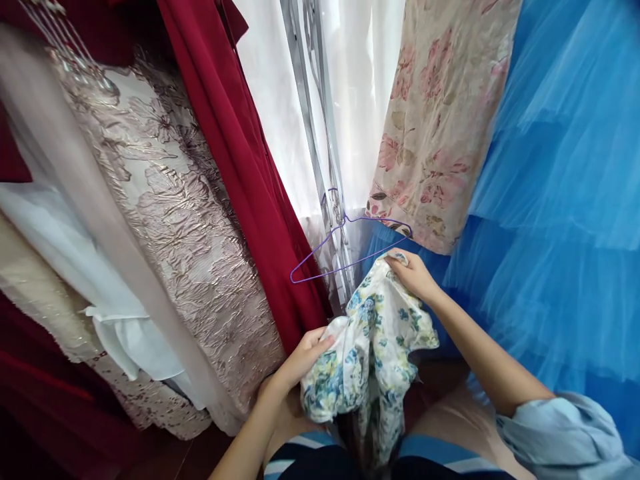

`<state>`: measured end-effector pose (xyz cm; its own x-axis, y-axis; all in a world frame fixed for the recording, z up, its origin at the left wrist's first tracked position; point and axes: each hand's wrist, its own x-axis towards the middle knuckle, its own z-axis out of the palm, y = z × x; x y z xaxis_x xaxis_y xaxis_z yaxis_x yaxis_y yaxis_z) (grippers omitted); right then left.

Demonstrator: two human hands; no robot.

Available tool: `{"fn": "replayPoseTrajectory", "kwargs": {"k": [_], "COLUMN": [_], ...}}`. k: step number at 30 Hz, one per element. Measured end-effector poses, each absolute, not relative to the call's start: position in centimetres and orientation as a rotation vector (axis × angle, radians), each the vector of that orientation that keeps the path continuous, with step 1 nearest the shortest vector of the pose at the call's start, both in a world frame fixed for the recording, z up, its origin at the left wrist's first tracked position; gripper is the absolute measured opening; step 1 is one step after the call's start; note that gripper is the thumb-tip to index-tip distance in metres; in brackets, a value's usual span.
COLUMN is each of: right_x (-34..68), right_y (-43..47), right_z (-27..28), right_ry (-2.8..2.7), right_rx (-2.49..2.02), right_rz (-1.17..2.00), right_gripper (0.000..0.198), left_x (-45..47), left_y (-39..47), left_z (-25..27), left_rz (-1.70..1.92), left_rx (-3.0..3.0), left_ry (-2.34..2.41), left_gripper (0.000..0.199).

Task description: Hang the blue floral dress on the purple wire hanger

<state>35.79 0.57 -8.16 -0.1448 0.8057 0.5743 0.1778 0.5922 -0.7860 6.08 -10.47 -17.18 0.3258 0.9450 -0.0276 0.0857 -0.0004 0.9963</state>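
Observation:
Between my two hands hangs a white garment (383, 327) printed with blue, green and yellow flowers; what kind of garment it is I cannot make out. My left hand (313, 350) grips its left side, thumb on top of the cloth. Higher up and to the right, my right hand (407, 270) pinches another edge of it. Just beyond the cloth is a purple wire hanger (325, 272), bare, hooked near some pale grey straps or ribbons (310, 113). The hanger's right end is close to my right hand.
Dresses hang on both sides: a pink textured one (185, 220) and a dark red one (235, 173) at left, a beige floral one (430, 133) and a blue tulle one (555, 180) at right. A white curtain (273, 73) hangs behind.

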Motion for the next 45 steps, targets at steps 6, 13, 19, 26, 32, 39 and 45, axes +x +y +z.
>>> {"fn": "replayPoseTrajectory", "kwargs": {"k": [6,13,19,26,32,39,45], "right_x": [34.3,31.9,31.7,30.7,28.8,31.8,38.8], "right_y": [4.0,4.7,3.0,1.2,-0.4,-1.4,2.7], "right_z": [-10.1,-12.7,-12.6,-13.0,-13.1,-11.7,-8.9], "right_ry": [-1.746,-1.917,-1.932,-1.846,-1.749,-1.614,-1.183], "right_rx": [-0.959,-1.163,-1.165,-1.05,-0.915,-0.766,-0.938], "right_rz": [0.609,0.448,0.393,0.475,0.629,0.618,0.221], "right_gripper": [0.033,0.036,0.034,0.026,0.023,0.025,0.028], "left_x": [-0.8,-5.7,-4.7,0.2,3.2,6.7,6.9], "left_y": [-10.8,-8.4,-7.1,-5.1,0.2,-0.4,-0.9], "left_z": [-12.8,-6.8,-2.3,-0.3,-1.1,-1.7,-2.2], "left_rz": [0.759,0.437,0.499,0.832,1.156,1.495,1.559], "left_rx": [2.083,2.811,2.765,2.558,2.485,2.521,2.505], "left_ry": [1.498,1.885,2.042,1.824,1.805,1.776,1.725], "left_gripper": [0.033,0.025,0.036,0.034,0.026,0.022,0.023]}}
